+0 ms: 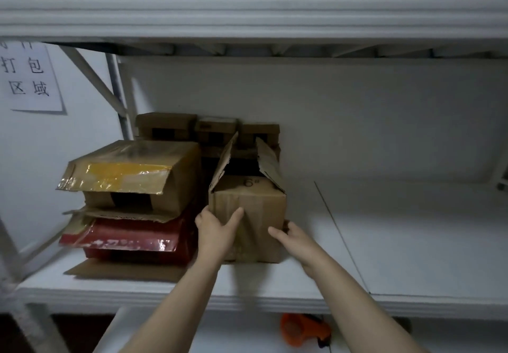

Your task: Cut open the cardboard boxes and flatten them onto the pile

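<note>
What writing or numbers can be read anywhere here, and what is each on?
"打包 区域": white paper sign on the wall; the row above it is cut off.
"6" followed by a small mark too small to read: front of the open brown box.
White print on the red box: too blurred to read.

The open box [248, 215] stands upright, plain brown, marked "6" near its top edge, with two top flaps raised. Just left of it, a taped box [137, 179] with yellow tape lies tilted on a red box [129, 240], over flat cardboard [123, 270]. Behind it stand three small boxes [165, 125], closed.
</note>
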